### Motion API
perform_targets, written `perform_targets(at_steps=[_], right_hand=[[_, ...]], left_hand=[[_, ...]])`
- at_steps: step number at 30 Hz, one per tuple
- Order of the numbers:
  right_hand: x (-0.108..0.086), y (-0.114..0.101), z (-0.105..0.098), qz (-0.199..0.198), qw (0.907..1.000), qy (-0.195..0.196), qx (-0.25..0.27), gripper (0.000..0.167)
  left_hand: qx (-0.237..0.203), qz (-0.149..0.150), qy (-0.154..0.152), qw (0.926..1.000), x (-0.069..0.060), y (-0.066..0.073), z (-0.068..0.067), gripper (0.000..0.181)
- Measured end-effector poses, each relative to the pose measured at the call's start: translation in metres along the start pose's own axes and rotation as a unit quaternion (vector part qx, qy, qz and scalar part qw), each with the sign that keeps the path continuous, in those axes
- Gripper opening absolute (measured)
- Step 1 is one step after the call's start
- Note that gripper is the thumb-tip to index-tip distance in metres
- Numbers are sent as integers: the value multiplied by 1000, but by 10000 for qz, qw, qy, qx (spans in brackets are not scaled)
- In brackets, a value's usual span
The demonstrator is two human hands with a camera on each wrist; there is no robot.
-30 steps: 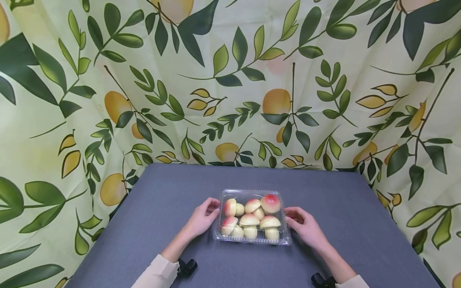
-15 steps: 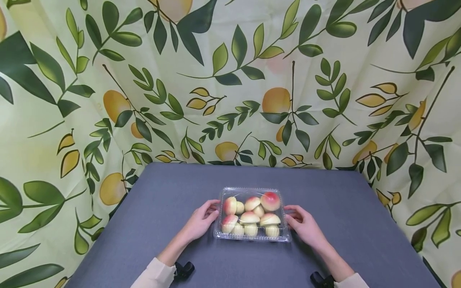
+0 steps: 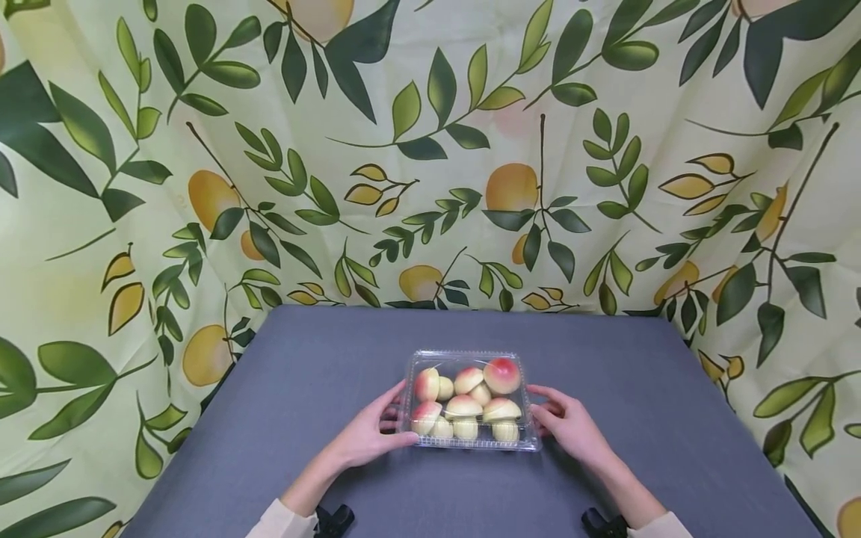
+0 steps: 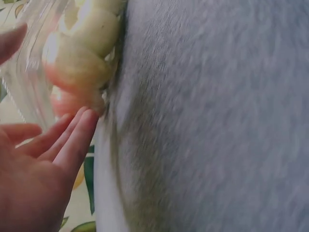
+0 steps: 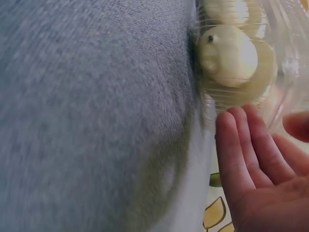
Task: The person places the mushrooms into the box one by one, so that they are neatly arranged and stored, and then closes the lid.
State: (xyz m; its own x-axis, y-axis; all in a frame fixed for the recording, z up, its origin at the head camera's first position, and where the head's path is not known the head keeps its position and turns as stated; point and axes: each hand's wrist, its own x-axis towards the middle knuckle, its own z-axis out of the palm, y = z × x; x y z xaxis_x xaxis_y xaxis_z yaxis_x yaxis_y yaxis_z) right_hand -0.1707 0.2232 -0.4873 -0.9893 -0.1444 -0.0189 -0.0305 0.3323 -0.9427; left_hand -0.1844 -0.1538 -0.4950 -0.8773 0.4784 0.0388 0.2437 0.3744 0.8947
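A clear plastic clamshell box (image 3: 476, 444) stands on the table, its lid down. Inside lie several mushroom-shaped pieces (image 3: 463, 407) with cream caps blushed red and pale stems. At the box's left side my left hand (image 3: 363, 437) has its fingers extended along the wall, and its thumb lies near the front left corner. In the left wrist view those fingertips (image 4: 88, 116) meet the lower side wall. On the opposite side, my right hand (image 3: 572, 427) holds its fairly straight fingers against the right wall. The right wrist view has these fingertips (image 5: 226, 117) at the ribbed plastic.
A blue-grey cloth covers the table (image 3: 336, 344). Behind it and at both sides hangs a cream curtain (image 3: 430, 179) printed with leaves and orange fruit. A dark wrist strap mount (image 3: 334, 521) sits below each hand.
My left hand has spread, its thumb moving forward to the box's front left corner and its fingers reaching along the side. The right hand and the box have barely moved.
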Motion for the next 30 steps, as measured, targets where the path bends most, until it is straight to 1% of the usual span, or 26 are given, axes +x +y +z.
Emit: perform_targets(at_steps=[3,5,9,12,16,21,26,30], right_hand=[[-5,0,-6,1,9986,-503,168,57],[-9,0,-9,25,9957,-859,337,63],[-15,-1,-13,77,9869,-1499,599,74],[-18,-1,-13,128,9801,-1826,772,80],[-20,0,-11,292,9745,-1956,1060,85],[-21,1,-9,450,9722,-1967,1185,86],[-22,2,-8,329,9727,-1968,1184,85],[-23,2,-7,213,9749,-1887,1165,86]], left_hand=[[255,-15,268,9993,0,2,5,94],[420,56,370,9984,-1,3,6,91],[602,269,449,9968,-1,4,8,84],[636,362,481,9962,-2,3,9,83],[714,399,522,9953,-2,4,10,83],[789,384,553,9946,-2,5,10,83],[782,358,539,9948,-2,6,12,83],[832,322,507,9947,-1,7,13,83]])
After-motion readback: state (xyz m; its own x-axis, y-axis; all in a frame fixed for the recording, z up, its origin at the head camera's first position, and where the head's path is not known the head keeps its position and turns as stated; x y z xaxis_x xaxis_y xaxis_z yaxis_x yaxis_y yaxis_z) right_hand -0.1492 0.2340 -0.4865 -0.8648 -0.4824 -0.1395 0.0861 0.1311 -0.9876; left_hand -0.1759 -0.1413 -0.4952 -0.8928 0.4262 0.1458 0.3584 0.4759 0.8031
